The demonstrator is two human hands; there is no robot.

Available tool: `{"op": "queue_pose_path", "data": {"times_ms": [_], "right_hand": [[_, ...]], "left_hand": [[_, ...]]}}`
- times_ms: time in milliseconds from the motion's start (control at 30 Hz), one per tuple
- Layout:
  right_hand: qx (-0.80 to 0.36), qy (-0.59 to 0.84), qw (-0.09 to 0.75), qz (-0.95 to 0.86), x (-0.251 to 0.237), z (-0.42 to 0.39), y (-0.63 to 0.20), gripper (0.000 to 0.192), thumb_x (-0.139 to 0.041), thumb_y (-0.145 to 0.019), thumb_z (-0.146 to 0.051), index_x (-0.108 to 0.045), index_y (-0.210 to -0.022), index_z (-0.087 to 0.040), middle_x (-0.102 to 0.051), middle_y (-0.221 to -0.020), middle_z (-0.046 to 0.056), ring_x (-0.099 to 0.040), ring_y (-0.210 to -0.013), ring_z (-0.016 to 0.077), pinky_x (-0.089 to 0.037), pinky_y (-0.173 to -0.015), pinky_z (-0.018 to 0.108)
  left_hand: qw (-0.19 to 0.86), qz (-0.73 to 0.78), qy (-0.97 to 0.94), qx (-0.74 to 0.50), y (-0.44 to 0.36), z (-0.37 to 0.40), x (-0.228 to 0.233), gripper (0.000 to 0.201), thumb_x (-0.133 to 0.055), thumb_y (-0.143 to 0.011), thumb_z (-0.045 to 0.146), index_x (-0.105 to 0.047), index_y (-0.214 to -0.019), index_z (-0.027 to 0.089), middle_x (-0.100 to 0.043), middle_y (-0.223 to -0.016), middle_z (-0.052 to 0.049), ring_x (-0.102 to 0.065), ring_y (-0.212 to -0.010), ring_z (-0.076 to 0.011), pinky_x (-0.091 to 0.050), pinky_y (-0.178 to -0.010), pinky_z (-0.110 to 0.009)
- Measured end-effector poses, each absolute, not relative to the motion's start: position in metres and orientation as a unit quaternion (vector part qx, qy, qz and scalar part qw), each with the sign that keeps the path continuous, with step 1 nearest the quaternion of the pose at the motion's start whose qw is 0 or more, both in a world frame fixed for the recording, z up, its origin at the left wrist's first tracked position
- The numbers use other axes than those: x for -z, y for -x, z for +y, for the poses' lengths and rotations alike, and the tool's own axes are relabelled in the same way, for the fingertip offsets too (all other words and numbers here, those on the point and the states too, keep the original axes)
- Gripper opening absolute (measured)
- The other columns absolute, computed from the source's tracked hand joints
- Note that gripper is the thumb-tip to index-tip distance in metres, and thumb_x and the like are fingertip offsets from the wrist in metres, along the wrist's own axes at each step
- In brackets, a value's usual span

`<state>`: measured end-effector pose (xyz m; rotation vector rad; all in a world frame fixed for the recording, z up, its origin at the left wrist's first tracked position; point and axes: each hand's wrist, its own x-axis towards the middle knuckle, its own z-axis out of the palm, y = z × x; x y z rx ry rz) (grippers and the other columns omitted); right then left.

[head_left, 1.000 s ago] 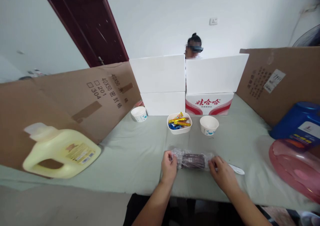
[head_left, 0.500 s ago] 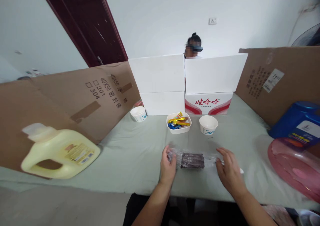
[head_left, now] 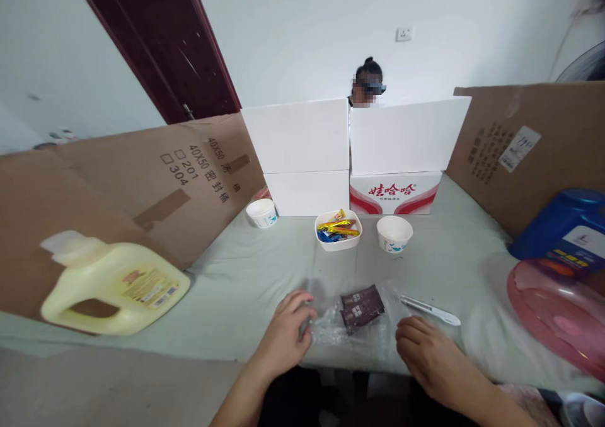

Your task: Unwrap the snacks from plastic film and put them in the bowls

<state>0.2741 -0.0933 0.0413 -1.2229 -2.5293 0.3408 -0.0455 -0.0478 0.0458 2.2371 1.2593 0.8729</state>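
Brown packets (head_left: 362, 307) lie in see-through bag (head_left: 331, 332) nr front edge of table (head_left: 227, 313), btwn both hands. L hand (head_left: 286, 332): grip part-open, thumb & fingertips apart, nothing visibly held; sits at L end of bag, film contact can't tell. R hand (head_left: 428, 358): fingers curled in at R edge of bag; can't tell if grip has film. Slim white tool (head_left: 432, 310) lies just beyond R hand, slanting toward pink basin (head_left: 558, 320).

Open room: cloth strip btwn packets & snack tray (head_left: 339, 247); wider gap btwn L hand & yellow jug (head_left: 118, 288); narrower gap btwn tool & basin. R bowl (head_left: 394, 233) stands nr tray; L bowl (head_left: 262, 216) well L, beside white box (head_left: 307, 194).
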Motion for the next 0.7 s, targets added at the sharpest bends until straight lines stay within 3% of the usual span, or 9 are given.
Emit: {"op": "queue_pose_path", "data": {"times_ms": [100, 200, 367, 467, 567, 700], "right_hand": [[-0.143, 0.409, 0.152, -0.888, -0.040, -0.102, -0.264, 0.023, -0.044, -0.081, -0.006, -0.059, -0.081, -0.022, -0.064, -0.092, 0.004, -0.056, -0.097, 0.0202, -0.043, -0.087, 0.035], [-0.158, 0.406, 0.151, -0.888, -0.037, -0.103, -0.254, 0.020, -0.046, -0.081, -0.009, -0.061, -0.081, -0.022, -0.064, -0.092, 0.003, -0.058, -0.092, 0.0186, -0.045, -0.081, 0.031], [-0.098, 0.510, 0.088, -0.850, -0.017, -0.094, -0.254, 0.029, -0.040, -0.082, -0.003, -0.062, -0.082, -0.021, -0.065, -0.085, 0.004, -0.064, -0.074, 0.0173, -0.045, -0.063, 0.028], [-0.033, 0.588, 0.063, -0.805, 0.001, -0.085, -0.261, 0.042, -0.041, -0.072, 0.005, -0.064, -0.098, -0.019, -0.067, -0.094, 0.008, -0.066, -0.068, 0.0181, -0.043, -0.057, 0.028], [-0.004, 0.623, 0.079, -0.778, 0.011, -0.076, -0.263, 0.050, -0.048, -0.080, -0.009, -0.051, -0.129, -0.018, -0.069, -0.097, 0.013, -0.067, -0.063, 0.0221, -0.044, -0.052, 0.030], [-0.030, 0.651, 0.096, -0.752, 0.005, -0.065, -0.256, 0.074, -0.053, -0.086, -0.034, -0.022, -0.148, -0.008, -0.072, -0.080, 0.015, -0.069, -0.065, 0.0312, -0.047, -0.053, 0.036]], "left_hand": [[0.202, 0.416, -0.815, -0.349, 0.020, -0.062, -0.055, 0.029, -0.046, -0.084, 0.018, -0.065, -0.104, 0.023, -0.063, -0.115, -0.010, -0.054, -0.115, -0.0255, -0.042, -0.101, -0.044], [0.238, 0.347, -0.873, -0.248, -0.019, -0.074, -0.050, 0.038, -0.038, -0.088, 0.013, -0.061, -0.117, 0.025, -0.065, -0.113, -0.008, -0.058, -0.110, -0.0231, -0.045, -0.098, -0.039], [0.178, 0.429, -0.874, -0.144, -0.050, -0.079, -0.013, 0.034, -0.037, -0.084, 0.008, -0.065, -0.099, 0.021, -0.066, -0.096, -0.009, -0.062, -0.087, -0.0242, -0.051, -0.077, -0.035], [0.142, 0.527, -0.824, -0.154, -0.044, -0.077, 0.008, 0.032, -0.041, -0.083, 0.010, -0.064, -0.102, 0.020, -0.063, -0.109, -0.011, -0.063, -0.087, -0.0238, -0.050, -0.077, -0.035], [0.139, 0.588, -0.777, -0.177, -0.035, -0.073, 0.018, 0.042, -0.053, -0.077, 0.015, -0.059, -0.118, 0.020, -0.056, -0.127, -0.014, -0.064, -0.094, -0.0268, -0.050, -0.081, -0.036], [0.157, 0.614, -0.756, -0.162, -0.028, -0.063, 0.012, 0.086, -0.075, -0.063, 0.023, -0.039, -0.142, 0.020, -0.034, -0.149, -0.020, -0.064, -0.101, -0.0351, -0.050, -0.081, -0.040]]}}
